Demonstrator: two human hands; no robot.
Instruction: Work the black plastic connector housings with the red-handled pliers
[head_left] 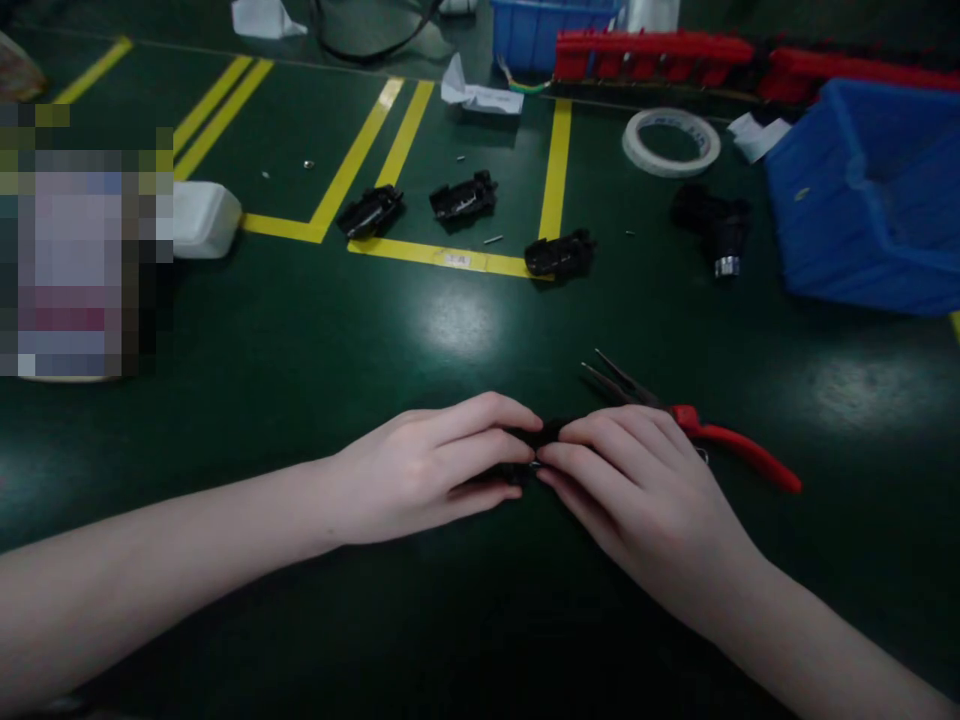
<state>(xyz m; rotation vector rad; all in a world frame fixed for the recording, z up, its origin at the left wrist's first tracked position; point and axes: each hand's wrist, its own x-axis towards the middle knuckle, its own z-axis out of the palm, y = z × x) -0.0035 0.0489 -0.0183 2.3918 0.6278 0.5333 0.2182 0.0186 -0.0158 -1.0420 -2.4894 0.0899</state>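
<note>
My left hand (435,465) and my right hand (637,480) meet at the middle of the dark green table, fingers curled and pinched together. Between their fingertips sits a small black plastic part (534,440), mostly hidden by the fingers. Both hands grip it. Just behind my right hand lie red-handled pliers (697,425), jaws pointing left.
Three black plastic parts (370,211) (463,197) (559,255) lie further back on yellow tape lines. A black cylindrical piece (716,232), a tape roll (671,141), blue bins (870,200) (547,35), red components (652,55) and a white container (204,218) stand around.
</note>
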